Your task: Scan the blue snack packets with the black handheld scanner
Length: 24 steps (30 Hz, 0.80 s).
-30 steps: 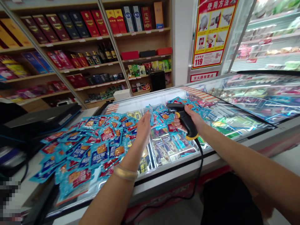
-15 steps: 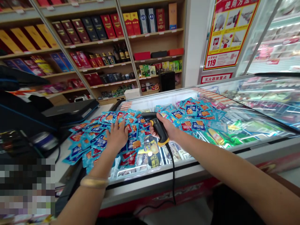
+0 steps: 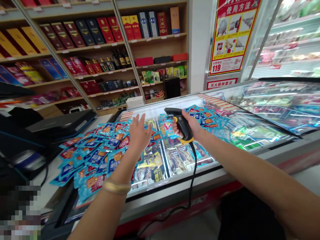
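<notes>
My right hand (image 3: 192, 126) grips a black barcode scanner (image 3: 179, 121) with yellow trim, its cable hanging over the freezer's front edge. The scanner's head points left, above the freezer's glass lid (image 3: 175, 156). My left hand (image 3: 139, 133) hovers open, fingers spread, over the right edge of a big pile of blue and red snack packets (image 3: 95, 153) spread on the lid. A smaller heap of the same packets (image 3: 203, 115) lies just right of the scanner. A gold bangle (image 3: 116, 186) sits on my left wrist.
A dark cash register and laptop (image 3: 57, 125) stand on the counter at left. Wooden shelves (image 3: 100, 50) of boxed liquor and bottles fill the back wall. A second glass-topped freezer (image 3: 275, 103) runs off to the right, below a red poster (image 3: 232, 36).
My left hand has lifted off the packet pile and opened. The right hand with the scanner has moved right and up, away from the left pile.
</notes>
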Motion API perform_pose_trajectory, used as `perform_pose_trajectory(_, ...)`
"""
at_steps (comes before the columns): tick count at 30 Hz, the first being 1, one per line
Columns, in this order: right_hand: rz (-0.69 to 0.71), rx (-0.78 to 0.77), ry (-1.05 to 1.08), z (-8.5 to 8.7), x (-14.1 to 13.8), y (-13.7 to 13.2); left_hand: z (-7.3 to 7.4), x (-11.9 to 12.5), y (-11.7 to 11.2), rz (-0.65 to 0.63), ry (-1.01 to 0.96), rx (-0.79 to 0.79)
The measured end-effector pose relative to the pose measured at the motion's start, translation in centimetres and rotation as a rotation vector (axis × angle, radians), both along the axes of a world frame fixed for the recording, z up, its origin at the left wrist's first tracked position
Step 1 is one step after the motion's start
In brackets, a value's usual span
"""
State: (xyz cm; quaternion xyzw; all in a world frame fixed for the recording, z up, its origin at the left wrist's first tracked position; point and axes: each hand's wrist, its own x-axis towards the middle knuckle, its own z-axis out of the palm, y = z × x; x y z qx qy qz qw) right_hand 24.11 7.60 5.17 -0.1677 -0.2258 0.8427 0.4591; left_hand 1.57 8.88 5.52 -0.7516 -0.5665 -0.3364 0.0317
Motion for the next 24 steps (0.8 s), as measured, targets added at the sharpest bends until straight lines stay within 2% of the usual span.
perform_pose_trajectory(3,-0.128,0.005,-0.004,-0.3,4.4,-0.2,-0.1,5.0,0.7,-0.154,-0.054,-0.045)
perform_pose_trajectory(6,-0.219,-0.005,-0.016,-1.2,8.0,-0.6,-1.0,9.6,1.6,-0.251,-0.093,-0.123)
perform_pose_trajectory(8,-0.253,-0.018,-0.021,-2.0,9.4,-0.9,-1.9,12.1,2.5,-0.278,-0.095,-0.19)
perform_pose_trajectory(11,-0.287,-0.021,-0.01,-3.1,10.1,-1.0,-3.4,14.5,3.9,-0.261,-0.031,-0.293)
perform_pose_trajectory(14,-0.277,-0.019,-0.001,-3.4,9.7,-1.0,-4.4,15.7,4.7,-0.179,0.045,-0.37)
perform_pose_trajectory(16,-0.249,-0.022,-0.005,-3.3,9.4,-0.9,-4.6,16.0,4.7,-0.121,0.086,-0.385)
perform_pose_trajectory(21,-0.248,-0.044,-0.009,-2.9,9.3,-1.0,-3.5,15.7,3.8,-0.066,0.249,-0.406)
perform_pose_trajectory(24,-0.259,-0.031,0.001,-2.9,9.3,-1.3,-2.7,14.4,3.5,-0.058,0.197,-0.346)
